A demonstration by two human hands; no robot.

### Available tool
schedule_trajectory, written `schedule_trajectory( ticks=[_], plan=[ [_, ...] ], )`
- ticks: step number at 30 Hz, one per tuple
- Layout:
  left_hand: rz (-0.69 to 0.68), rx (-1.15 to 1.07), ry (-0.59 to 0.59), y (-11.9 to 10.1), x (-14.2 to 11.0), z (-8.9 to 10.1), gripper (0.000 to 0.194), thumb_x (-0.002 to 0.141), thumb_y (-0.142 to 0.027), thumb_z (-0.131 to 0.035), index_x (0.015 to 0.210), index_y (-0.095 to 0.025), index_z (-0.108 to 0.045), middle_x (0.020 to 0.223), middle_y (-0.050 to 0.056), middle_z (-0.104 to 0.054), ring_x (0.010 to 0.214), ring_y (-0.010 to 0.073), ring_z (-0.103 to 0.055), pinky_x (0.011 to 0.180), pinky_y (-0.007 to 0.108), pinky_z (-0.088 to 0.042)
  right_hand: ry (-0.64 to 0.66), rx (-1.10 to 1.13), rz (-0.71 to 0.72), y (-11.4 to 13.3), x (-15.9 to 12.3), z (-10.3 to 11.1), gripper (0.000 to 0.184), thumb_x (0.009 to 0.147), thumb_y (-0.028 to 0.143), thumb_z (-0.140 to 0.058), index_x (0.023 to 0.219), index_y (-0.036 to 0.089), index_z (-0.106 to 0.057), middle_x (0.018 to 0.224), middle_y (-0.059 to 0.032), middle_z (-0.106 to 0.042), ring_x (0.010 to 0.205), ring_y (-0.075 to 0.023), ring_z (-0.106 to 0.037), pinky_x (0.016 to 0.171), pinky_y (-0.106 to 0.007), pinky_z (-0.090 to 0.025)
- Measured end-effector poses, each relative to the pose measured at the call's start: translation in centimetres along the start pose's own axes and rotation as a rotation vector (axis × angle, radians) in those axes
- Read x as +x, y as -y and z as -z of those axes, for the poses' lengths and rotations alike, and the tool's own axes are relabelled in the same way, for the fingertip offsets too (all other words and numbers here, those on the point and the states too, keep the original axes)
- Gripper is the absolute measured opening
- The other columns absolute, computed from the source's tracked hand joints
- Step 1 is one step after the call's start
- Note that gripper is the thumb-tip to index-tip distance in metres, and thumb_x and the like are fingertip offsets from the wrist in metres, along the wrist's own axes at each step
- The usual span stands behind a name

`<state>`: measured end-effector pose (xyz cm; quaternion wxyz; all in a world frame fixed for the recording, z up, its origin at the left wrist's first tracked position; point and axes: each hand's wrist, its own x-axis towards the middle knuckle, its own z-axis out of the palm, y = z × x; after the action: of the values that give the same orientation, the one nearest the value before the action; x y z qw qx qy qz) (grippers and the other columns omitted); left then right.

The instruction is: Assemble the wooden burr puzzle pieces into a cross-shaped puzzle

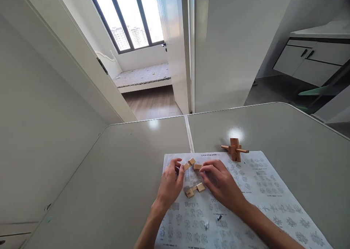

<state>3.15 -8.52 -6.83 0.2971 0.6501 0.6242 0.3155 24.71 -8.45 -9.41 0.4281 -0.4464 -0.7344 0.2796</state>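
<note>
My left hand (170, 185) pinches a small notched wooden puzzle piece (189, 164) just above a printed instruction sheet (262, 190). Beside it, my right hand (218, 179) has its fingers closed on a second small wooden piece (197, 166), and the two pieces nearly touch. Between my hands a third notched wooden piece (195, 190) lies loose on the sheet. An assembled wooden cross-shaped puzzle (235, 149) stands at the sheet's far edge, beyond my right hand.
The sheet lies on a grey table (115, 176) with a seam (188, 134) down its middle. Behind the table an open doorway (147, 96) leads into a room with a window. Cabinets (308, 61) stand at the far right.
</note>
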Motion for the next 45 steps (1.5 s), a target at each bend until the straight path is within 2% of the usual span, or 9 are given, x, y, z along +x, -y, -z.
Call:
schedule_trajectory(
  ticks=[4, 14, 19, 23, 26, 31, 38, 45],
  plan=[
    [0.023, -0.062, -0.018, 0.2, 0.1, 0.0, 0.033, 0.105, -0.046, -0.044, 0.121, -0.022, -0.06, 0.096, 0.006, -0.072, 0.079, 0.0206, -0.068, 0.07, 0.034, -0.056, -0.053, -0.011, -0.049, -0.1, 0.2, 0.1, 0.011, 0.1, 0.026, -0.058, 0.106, 0.03, -0.066, 0.113, -0.0103, -0.067, 0.112, -0.0341, -0.062, 0.096, -0.052, -0.054],
    [0.056, -0.095, -0.031, 0.2, 0.2, -0.1, 0.035, 0.107, -0.047, -0.042, 0.123, -0.022, -0.06, 0.094, 0.004, -0.071, 0.074, 0.0172, -0.062, 0.066, 0.029, -0.051, -0.013, -0.056, -0.132, -0.9, 0.1, -0.2, 0.021, 0.099, 0.025, -0.058, 0.119, 0.029, -0.063, 0.118, -0.0113, -0.067, 0.111, -0.0349, -0.062, 0.098, -0.057, -0.052],
    [0.061, -0.113, -0.056, 0.3, 0.2, -0.3, 0.034, 0.106, -0.046, -0.044, 0.122, -0.021, -0.06, 0.091, 0.004, -0.07, 0.072, 0.017, -0.061, 0.063, 0.028, -0.05, -0.043, 0.087, -0.233, -0.7, 0.3, 0.2, 0.019, 0.1, 0.038, -0.063, 0.115, 0.027, -0.067, 0.112, -0.0103, -0.072, 0.103, -0.0326, -0.067, 0.095, -0.051, -0.054],
    [0.067, -0.124, -0.106, -0.1, 0.2, -0.3, 0.034, 0.105, -0.047, -0.043, 0.121, -0.021, -0.058, 0.094, 0.005, -0.071, 0.074, 0.0182, -0.064, 0.062, 0.028, -0.052, 0.013, 0.264, -0.393, -0.6, 0.5, 0.5, 0.036, 0.096, 0.056, -0.068, 0.116, 0.025, -0.067, 0.104, -0.0084, -0.075, 0.09, -0.0277, -0.069, 0.083, -0.042, -0.056],
    [0.046, -0.055, -0.132, -0.1, 0.2, -0.3, 0.03, 0.105, -0.044, -0.043, 0.121, -0.022, -0.056, 0.093, 0.004, -0.071, 0.073, 0.0185, -0.066, 0.065, 0.03, -0.053, 0.058, 0.41, -0.471, -0.6, 0.8, 0.7, 0.046, 0.093, 0.064, -0.068, 0.115, 0.023, -0.068, 0.098, -0.0076, -0.076, 0.088, -0.0263, -0.069, 0.078, -0.038, -0.055],
    [-0.038, 0.09, -0.122, 0.6, 0.1, -0.6, 0.024, 0.105, -0.036, -0.044, 0.122, -0.024, -0.056, 0.094, 0.004, -0.071, 0.077, 0.0201, -0.07, 0.071, 0.032, -0.054, 0.09, 0.571, -0.51, -0.2, 1.1, 1.0, 0.046, 0.091, 0.065, -0.071, 0.106, 0.021, -0.072, 0.09, -0.0054, -0.076, 0.082, -0.0225, -0.068, 0.081, -0.035, -0.054],
    [-0.135, 0.242, -0.128, 0.8, 0.0, -0.8, 0.019, 0.105, -0.033, -0.048, 0.119, -0.023, -0.057, 0.098, 0.004, -0.072, 0.081, 0.0208, -0.071, 0.077, 0.035, -0.055, 0.082, 0.692, -0.549, -0.2, 1.2, 1.2, 0.049, 0.094, 0.066, -0.068, 0.102, 0.018, -0.073, 0.078, -0.0043, -0.072, 0.073, -0.0206, -0.064, 0.076, -0.034, -0.052],
    [-0.218, 0.351, -0.106, 0.5, 0.0, -1.0, 0.009, 0.103, -0.028, -0.052, 0.105, -0.024, -0.06, 0.096, 0.004, -0.068, 0.085, 0.0223, -0.068, 0.081, 0.038, -0.055, 0.089, 0.695, -0.544, -0.4, 1.1, 1.0, 0.05, 0.093, 0.068, -0.067, 0.099, 0.018, -0.073, 0.073, -0.003, -0.07, 0.066, -0.019, -0.06, 0.07, -0.033, -0.05]
  ],
)
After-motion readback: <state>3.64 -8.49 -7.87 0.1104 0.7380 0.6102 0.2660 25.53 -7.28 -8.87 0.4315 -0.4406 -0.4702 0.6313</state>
